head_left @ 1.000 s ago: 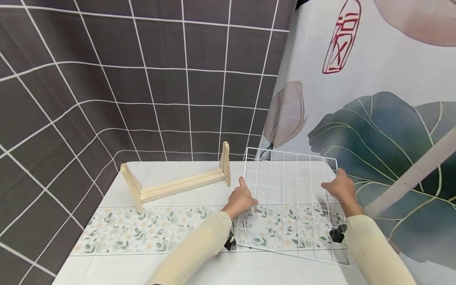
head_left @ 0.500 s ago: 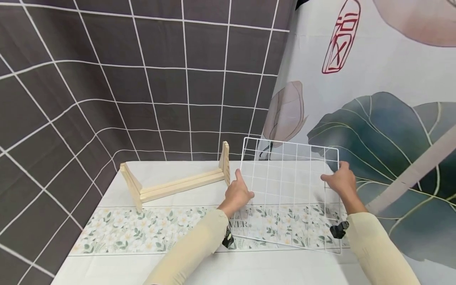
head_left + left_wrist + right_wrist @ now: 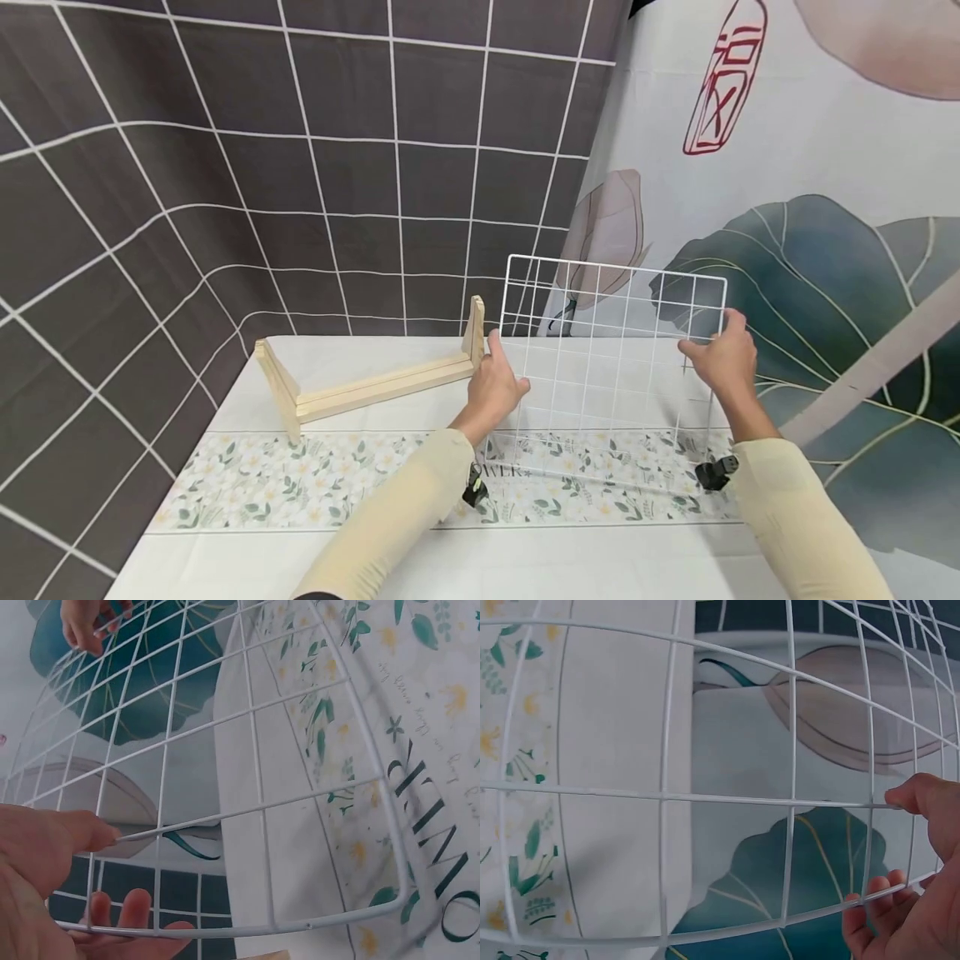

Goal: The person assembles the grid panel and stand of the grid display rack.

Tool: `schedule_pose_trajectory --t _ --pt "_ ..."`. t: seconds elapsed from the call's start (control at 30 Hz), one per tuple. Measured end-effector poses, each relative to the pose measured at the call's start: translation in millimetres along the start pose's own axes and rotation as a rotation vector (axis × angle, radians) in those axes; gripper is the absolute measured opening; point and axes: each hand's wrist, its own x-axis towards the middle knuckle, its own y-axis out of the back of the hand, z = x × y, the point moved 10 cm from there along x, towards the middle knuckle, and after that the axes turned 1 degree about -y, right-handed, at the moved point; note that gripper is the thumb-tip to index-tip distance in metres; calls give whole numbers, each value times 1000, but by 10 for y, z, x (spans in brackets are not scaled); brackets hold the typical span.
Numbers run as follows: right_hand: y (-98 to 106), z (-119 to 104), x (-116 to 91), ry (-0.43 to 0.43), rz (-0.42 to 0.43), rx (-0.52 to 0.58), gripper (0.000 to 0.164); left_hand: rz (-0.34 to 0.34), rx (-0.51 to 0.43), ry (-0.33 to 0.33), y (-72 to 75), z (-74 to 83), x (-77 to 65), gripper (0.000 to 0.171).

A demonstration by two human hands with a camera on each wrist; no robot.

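Observation:
A white wire grid panel (image 3: pixel 592 325) is held up between both hands over the right part of the table, tilted with its far edge raised. My left hand (image 3: pixel 493 390) grips its left side; in the left wrist view the thumb lies along a wire and the fingers curl behind the edge rod (image 3: pixel 225 931). My right hand (image 3: pixel 726 357) grips the right side, and the right wrist view shows thumb and fingers around the outer wires (image 3: pixel 832 906). Left of the panel, a pale wooden stand (image 3: pixel 386 386) with two upright end pieces rests on the table, apart from the panel.
The white table cover (image 3: pixel 330 567) has a flower-printed band (image 3: pixel 315 483) across it. Behind hangs a dark cloth (image 3: pixel 337 183) with white grid lines, and a leaf-printed curtain (image 3: pixel 817 267) on the right. The stand's right end piece (image 3: pixel 476 333) is close to my left hand.
Both hands have raised the grid panel. It has come up off its lower position and stands more upright, its far edge higher against the backdrop. The wooden stand has stayed put.

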Motion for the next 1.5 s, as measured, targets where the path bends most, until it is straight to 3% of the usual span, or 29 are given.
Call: schedule_pose_trajectory --t 0.37,0.8,1.27,1.5 --pt "200 -153 -19 44 122 141 87 145 -41 -93 239 98 46 100" --pt "397 -319 -44 79 275 226 85 297 -45 -191 512 211 87 95" --pt "619 -545 -102 101 397 321 81 370 -82 -240 767 329 160 94" --pt "720 -700 -93 116 407 356 81 382 -132 -233 859 341 199 91"
